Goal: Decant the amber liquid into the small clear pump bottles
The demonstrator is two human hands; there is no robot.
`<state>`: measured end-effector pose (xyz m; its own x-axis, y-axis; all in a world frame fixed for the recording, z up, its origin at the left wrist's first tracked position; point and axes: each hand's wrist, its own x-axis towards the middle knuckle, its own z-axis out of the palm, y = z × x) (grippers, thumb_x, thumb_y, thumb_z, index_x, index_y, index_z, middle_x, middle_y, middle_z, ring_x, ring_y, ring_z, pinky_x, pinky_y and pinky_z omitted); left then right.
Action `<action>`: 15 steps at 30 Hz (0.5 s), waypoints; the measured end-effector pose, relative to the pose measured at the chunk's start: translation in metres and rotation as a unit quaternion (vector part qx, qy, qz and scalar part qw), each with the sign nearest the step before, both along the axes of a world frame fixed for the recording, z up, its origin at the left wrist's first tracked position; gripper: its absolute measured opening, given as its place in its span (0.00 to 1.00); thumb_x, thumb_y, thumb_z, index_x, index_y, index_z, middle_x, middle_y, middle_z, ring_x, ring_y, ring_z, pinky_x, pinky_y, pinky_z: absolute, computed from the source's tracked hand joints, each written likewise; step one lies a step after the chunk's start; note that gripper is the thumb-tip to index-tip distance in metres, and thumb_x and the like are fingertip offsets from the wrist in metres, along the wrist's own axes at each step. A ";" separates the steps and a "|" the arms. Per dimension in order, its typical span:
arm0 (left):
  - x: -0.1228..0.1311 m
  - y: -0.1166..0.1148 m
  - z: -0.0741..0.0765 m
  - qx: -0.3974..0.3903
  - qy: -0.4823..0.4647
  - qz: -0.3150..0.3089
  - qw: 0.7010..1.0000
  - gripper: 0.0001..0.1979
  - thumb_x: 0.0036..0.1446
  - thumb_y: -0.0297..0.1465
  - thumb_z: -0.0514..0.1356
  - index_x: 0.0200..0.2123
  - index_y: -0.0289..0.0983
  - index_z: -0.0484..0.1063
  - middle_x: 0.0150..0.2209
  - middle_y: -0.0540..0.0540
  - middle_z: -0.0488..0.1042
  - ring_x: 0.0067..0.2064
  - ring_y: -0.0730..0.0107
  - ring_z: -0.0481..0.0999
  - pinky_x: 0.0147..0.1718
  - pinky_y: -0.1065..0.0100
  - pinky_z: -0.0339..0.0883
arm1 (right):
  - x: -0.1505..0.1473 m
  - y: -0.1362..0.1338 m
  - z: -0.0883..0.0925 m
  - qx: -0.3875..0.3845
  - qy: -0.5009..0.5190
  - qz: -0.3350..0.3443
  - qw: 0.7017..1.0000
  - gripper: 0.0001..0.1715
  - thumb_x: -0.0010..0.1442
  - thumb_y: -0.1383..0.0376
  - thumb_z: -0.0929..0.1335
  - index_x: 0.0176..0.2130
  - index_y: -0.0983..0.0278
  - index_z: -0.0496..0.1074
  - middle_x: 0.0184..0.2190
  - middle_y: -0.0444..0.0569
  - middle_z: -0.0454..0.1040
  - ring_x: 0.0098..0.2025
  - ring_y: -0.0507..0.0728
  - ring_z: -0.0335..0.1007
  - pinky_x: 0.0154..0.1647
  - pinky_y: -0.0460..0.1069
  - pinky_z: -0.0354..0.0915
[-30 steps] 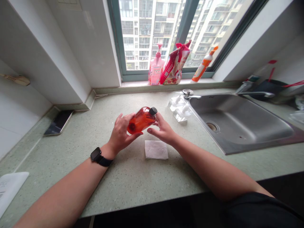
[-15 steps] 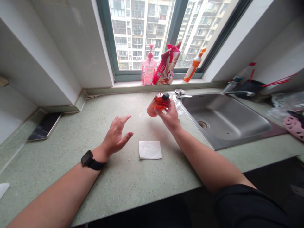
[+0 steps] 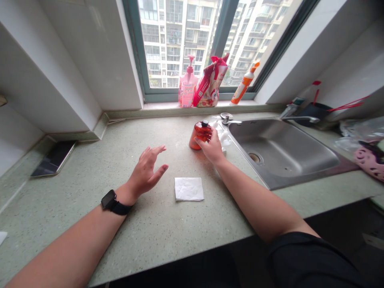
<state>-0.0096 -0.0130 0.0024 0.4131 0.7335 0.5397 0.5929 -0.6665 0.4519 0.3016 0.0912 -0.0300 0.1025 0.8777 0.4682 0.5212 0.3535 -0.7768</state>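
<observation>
My right hand [image 3: 212, 148] is wrapped round the side of an orange-red bottle [image 3: 196, 138] with a black cap. The bottle stands upright on the green speckled counter [image 3: 144, 244], and my fingers cover its right side. Nearer to me lies a folded white paper tissue [image 3: 189, 189], with neither hand touching it. To the left of the tissue, my left hand [image 3: 147, 170] holds nothing, its thumb and fingers apart. A black watch [image 3: 112, 201] is strapped on the left wrist.
The steel sink [image 3: 288, 148] with its tap [image 3: 303, 118] is at the right. A pink pump bottle [image 3: 188, 88], a red bag [image 3: 211, 82] and an orange-white bottle [image 3: 242, 86] line the windowsill. A phone [image 3: 54, 159] lies far left. White plastic [image 3: 223, 138] sits behind my right hand.
My right hand has lowered the orange-red bottle, which was tilted and is now upright on the counter. My left hand has hardly moved.
</observation>
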 end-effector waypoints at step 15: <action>0.001 -0.002 0.006 0.017 -0.051 0.058 0.997 0.19 0.73 0.43 0.55 0.59 0.39 0.70 0.48 0.43 0.80 0.54 0.55 0.78 0.68 0.45 0.60 | -0.012 -0.025 0.024 0.083 0.050 -0.033 0.995 0.45 0.67 0.50 0.70 0.73 0.55 0.51 0.71 0.61 0.62 0.75 0.67 0.60 0.75 0.69 0.60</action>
